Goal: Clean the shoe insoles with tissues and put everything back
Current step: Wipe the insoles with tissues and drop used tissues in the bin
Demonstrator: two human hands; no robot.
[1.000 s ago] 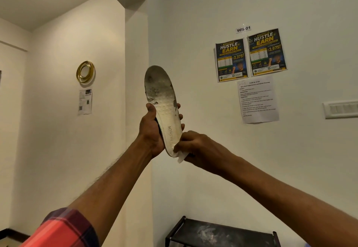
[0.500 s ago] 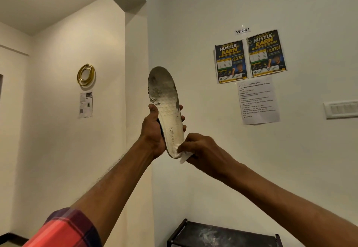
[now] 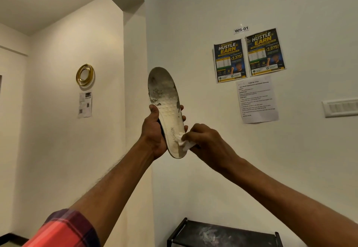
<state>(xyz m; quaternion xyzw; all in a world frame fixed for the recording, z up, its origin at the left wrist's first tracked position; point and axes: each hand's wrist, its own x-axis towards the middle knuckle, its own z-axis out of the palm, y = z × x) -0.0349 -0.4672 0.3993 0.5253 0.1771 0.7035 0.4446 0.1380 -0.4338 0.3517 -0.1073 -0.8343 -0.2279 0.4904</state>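
Note:
A white shoe insole (image 3: pixel 166 101) stands upright in the air before the wall, toe end up. Its toe half is grey with dirt, and the heel half is pale with printed letters. My left hand (image 3: pixel 154 132) grips the insole from behind at its lower half, thumb on the left edge and fingertips showing on the right edge. My right hand (image 3: pixel 205 142) pinches a crumpled white tissue (image 3: pixel 184 143) and presses it against the heel part of the insole.
A black shoe rack (image 3: pixel 222 234) with a scuffed top stands low against the wall, below my hands. Posters (image 3: pixel 249 57) and a printed sheet hang on the wall to the right. A switch panel (image 3: pixel 341 107) sits at the far right.
The tissue in my right hand has slid up from the heel tip onto the heel face of the insole. My left hand keeps its grip on the insole.

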